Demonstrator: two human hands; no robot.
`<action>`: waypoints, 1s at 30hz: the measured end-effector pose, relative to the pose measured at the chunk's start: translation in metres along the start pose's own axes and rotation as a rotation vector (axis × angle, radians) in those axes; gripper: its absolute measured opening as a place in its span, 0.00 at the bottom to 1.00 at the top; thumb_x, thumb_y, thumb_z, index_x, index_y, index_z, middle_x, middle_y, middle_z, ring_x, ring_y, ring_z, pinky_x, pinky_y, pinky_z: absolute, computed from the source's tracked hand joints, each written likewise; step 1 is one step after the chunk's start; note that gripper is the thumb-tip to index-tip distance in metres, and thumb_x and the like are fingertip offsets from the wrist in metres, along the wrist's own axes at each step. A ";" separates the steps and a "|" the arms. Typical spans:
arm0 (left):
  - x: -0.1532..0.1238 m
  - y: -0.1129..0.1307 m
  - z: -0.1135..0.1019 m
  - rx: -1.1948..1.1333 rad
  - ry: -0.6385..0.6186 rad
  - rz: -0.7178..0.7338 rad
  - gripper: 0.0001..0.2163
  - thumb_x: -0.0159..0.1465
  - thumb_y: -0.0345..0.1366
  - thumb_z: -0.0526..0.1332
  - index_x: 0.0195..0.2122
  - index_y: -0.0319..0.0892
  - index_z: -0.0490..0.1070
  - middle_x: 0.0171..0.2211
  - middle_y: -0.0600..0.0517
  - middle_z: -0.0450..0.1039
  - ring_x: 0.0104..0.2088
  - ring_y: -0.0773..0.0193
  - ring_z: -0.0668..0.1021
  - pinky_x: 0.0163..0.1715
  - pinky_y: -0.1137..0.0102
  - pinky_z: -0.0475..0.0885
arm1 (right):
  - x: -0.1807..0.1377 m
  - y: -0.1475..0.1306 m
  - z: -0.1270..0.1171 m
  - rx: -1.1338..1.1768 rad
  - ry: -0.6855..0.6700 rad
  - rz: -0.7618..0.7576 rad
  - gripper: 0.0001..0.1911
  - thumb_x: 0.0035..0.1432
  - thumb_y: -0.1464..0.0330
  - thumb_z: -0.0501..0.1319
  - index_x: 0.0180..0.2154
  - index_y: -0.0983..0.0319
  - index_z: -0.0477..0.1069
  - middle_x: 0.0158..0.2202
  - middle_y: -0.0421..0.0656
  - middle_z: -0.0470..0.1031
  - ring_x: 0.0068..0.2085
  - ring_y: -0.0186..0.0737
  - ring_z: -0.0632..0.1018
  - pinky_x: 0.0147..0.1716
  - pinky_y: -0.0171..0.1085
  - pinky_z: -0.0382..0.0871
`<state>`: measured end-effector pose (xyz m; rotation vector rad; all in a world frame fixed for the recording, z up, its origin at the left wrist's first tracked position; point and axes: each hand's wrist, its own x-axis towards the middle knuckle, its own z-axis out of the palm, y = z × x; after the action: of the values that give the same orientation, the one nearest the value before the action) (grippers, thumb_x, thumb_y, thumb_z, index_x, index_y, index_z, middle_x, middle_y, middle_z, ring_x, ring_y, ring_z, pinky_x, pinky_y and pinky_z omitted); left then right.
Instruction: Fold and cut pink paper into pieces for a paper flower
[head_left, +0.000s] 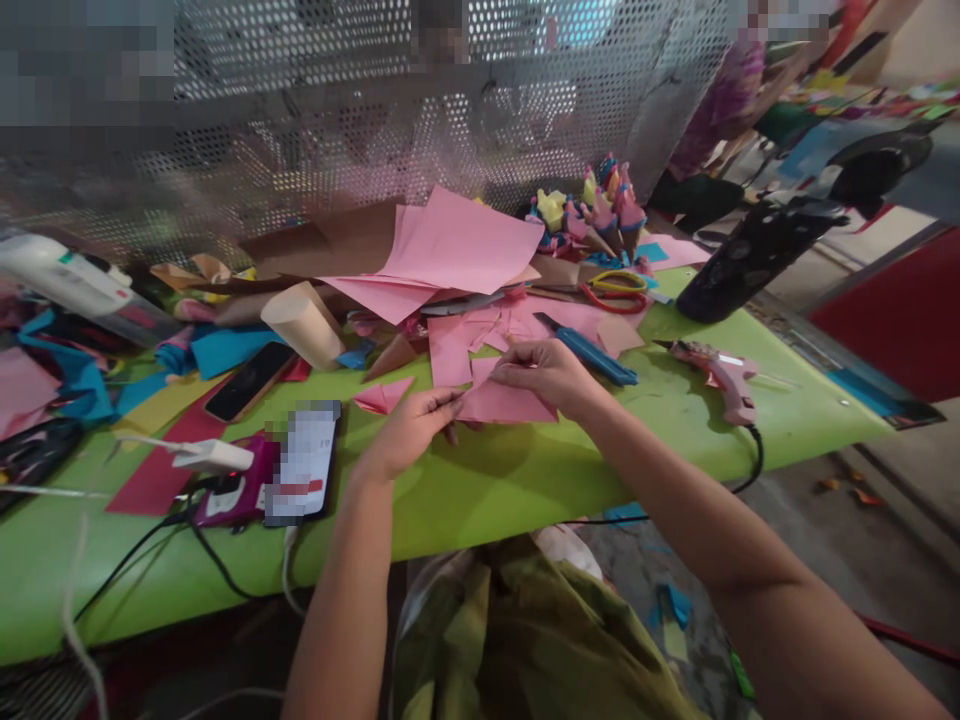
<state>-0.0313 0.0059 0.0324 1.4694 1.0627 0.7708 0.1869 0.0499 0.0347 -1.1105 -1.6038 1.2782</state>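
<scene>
Both my hands hold one pink paper piece (504, 402) just above the green table (480, 490). My left hand (411, 430) pinches its left edge with the fingers closed. My right hand (550, 372) grips its top right part, fingers curled over the paper. More cut pink paper pieces (457, 345) lie right behind it, and a small folded pink piece (382, 396) lies to the left.
A blue utility knife (589, 355) lies by my right hand. A pink glue gun (720, 375) rests at the right, scissors (615, 290) and paper cones (607, 205) behind. Large pink sheets (450, 250), a cream roll (304, 325), phones (304, 460) and cables sit left.
</scene>
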 end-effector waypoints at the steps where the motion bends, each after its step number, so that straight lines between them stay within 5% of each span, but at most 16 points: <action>1: 0.000 -0.001 -0.001 0.005 0.012 -0.005 0.14 0.61 0.44 0.63 0.42 0.40 0.80 0.35 0.49 0.79 0.26 0.67 0.72 0.29 0.70 0.69 | 0.000 0.000 -0.001 0.008 0.006 0.003 0.15 0.45 0.56 0.71 0.26 0.62 0.77 0.24 0.39 0.74 0.27 0.35 0.71 0.30 0.37 0.66; 7: -0.003 -0.005 -0.012 0.038 0.129 -0.040 0.14 0.61 0.44 0.62 0.42 0.41 0.79 0.33 0.49 0.80 0.25 0.65 0.74 0.31 0.67 0.72 | 0.000 -0.001 -0.008 0.028 0.070 0.006 0.15 0.44 0.57 0.71 0.26 0.62 0.78 0.24 0.40 0.74 0.27 0.35 0.71 0.29 0.36 0.65; 13: -0.002 0.001 -0.007 0.163 0.292 0.077 0.17 0.64 0.49 0.59 0.40 0.42 0.78 0.37 0.47 0.80 0.37 0.60 0.78 0.39 0.67 0.71 | -0.001 -0.002 -0.009 -0.032 0.105 -0.037 0.14 0.46 0.57 0.70 0.26 0.62 0.77 0.23 0.39 0.74 0.27 0.35 0.71 0.29 0.36 0.64; 20: 0.002 0.002 0.007 0.352 0.291 0.114 0.10 0.64 0.41 0.60 0.31 0.41 0.75 0.29 0.51 0.77 0.32 0.61 0.76 0.34 0.70 0.68 | -0.002 0.000 -0.004 -0.108 0.048 -0.108 0.11 0.49 0.60 0.68 0.27 0.61 0.79 0.27 0.42 0.79 0.30 0.40 0.76 0.32 0.38 0.68; 26: 0.005 0.003 0.012 0.341 0.192 0.161 0.10 0.65 0.41 0.60 0.38 0.43 0.77 0.38 0.49 0.81 0.41 0.58 0.80 0.41 0.67 0.72 | -0.002 0.003 0.006 -0.196 -0.021 -0.185 0.10 0.52 0.60 0.67 0.27 0.60 0.78 0.26 0.41 0.79 0.30 0.40 0.77 0.35 0.40 0.70; 30: 0.006 0.001 0.014 0.371 0.259 0.136 0.10 0.65 0.41 0.58 0.35 0.43 0.77 0.33 0.50 0.80 0.36 0.59 0.79 0.37 0.69 0.71 | -0.003 0.002 0.008 -0.166 -0.003 -0.175 0.12 0.51 0.58 0.68 0.30 0.61 0.78 0.30 0.42 0.80 0.33 0.41 0.77 0.36 0.39 0.70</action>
<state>-0.0160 0.0055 0.0304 1.8044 1.3661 0.9128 0.1801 0.0450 0.0315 -1.0406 -1.7932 1.0491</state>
